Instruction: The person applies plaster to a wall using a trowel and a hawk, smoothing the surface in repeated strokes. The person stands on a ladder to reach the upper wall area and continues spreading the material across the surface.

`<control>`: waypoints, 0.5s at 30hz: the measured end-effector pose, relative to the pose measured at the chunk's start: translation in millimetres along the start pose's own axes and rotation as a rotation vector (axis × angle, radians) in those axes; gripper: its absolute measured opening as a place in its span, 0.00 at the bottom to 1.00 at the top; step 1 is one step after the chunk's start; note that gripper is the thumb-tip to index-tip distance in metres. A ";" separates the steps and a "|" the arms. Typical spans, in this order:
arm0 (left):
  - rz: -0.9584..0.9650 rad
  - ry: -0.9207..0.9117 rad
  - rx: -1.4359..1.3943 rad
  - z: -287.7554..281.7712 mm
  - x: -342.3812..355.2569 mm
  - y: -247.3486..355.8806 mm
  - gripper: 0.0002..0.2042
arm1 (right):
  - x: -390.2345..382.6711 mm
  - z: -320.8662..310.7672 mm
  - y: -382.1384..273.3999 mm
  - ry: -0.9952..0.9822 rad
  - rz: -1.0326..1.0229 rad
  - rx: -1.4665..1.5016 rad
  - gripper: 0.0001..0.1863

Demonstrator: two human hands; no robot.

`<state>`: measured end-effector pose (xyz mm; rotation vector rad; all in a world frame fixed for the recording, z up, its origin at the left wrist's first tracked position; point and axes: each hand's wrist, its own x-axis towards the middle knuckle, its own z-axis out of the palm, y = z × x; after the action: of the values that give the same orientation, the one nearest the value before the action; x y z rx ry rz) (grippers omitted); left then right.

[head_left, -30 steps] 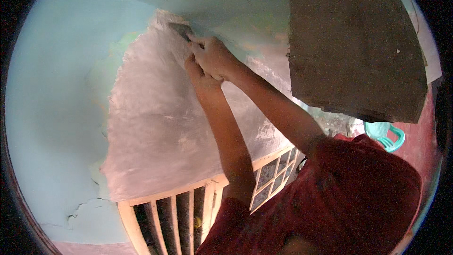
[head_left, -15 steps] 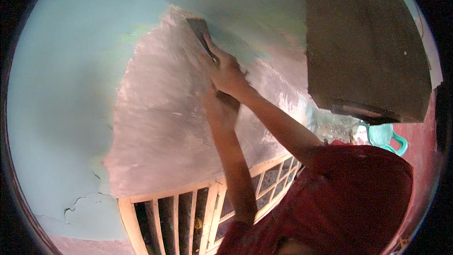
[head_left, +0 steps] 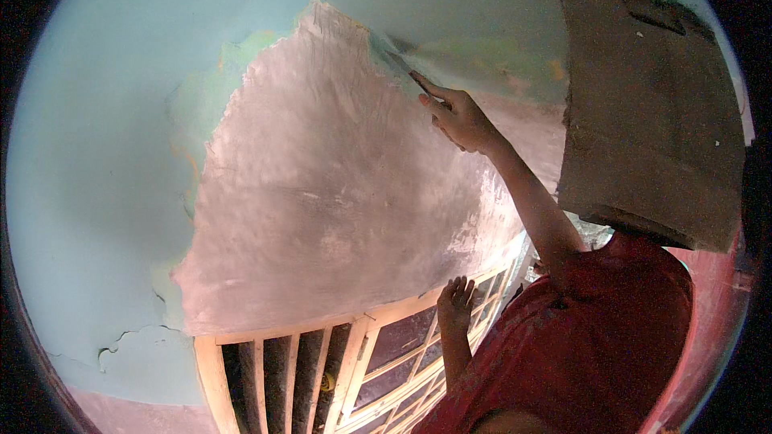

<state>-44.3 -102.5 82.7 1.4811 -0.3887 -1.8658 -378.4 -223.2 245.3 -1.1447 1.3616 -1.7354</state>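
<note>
Right hand [head_left: 465, 122] up at the wall, fingers closed round the handle of a flat scraper [head_left: 408, 67], its blade where the pinkish plaster patch [head_left: 338, 169] meets blue-green paint [head_left: 458, 4]; cannot tell whether the edge presses flat. Left hand [head_left: 456, 304] lower down, fingers upright, slightly parted, near the cream barred window's [head_left: 352, 370] top rail; a brown sheet [head_left: 651, 104] at far right.

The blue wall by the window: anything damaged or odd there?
Yes: a jagged crack breaks the smooth blue wall left of the cream window frame; above the frame, a pinkish patch interrupts the paint with ragged edges.
</note>
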 end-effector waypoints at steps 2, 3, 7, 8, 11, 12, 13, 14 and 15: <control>0.022 0.093 -0.017 -9.8 2.5 3.0 0.18 | 5.5 0.5 -10.2 -0.021 -0.160 0.228 0.27; 0.036 0.142 -0.027 -15.2 3.8 5.0 0.17 | 10.2 5.2 -16.5 -0.035 -0.241 0.344 0.27; 0.133 0.043 0.009 4.9 -6.9 24.7 0.15 | 48.2 1.0 -37.8 0.063 -0.327 0.140 0.28; 0.124 0.068 0.017 -0.5 -0.7 30.0 0.15 | 56.8 7.6 -26.8 0.101 -0.311 0.152 0.28; 0.145 0.067 -0.040 6.2 -2.5 36.1 0.15 | 52.6 -4.4 -16.9 0.151 -0.216 0.182 0.25; 0.145 0.055 -0.047 -0.8 0.1 33.0 0.15 | 42.9 -5.2 -12.8 0.141 -0.161 0.190 0.24; 0.143 0.042 -0.054 -8.9 4.7 28.3 0.15 | 37.5 -6.6 -9.9 0.100 -0.082 0.213 0.24; 0.151 0.032 -0.062 -14.0 3.7 26.1 0.15 | 31.4 -7.5 -16.4 0.054 -0.007 0.242 0.24; 0.152 0.049 -0.056 -19.1 2.4 22.1 0.15 | 25.8 -8.0 -20.8 0.006 0.069 0.270 0.25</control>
<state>-19.0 -116.0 89.2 1.4169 -0.4105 -1.7045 -395.8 -237.3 271.0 -0.9323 1.1152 -1.8087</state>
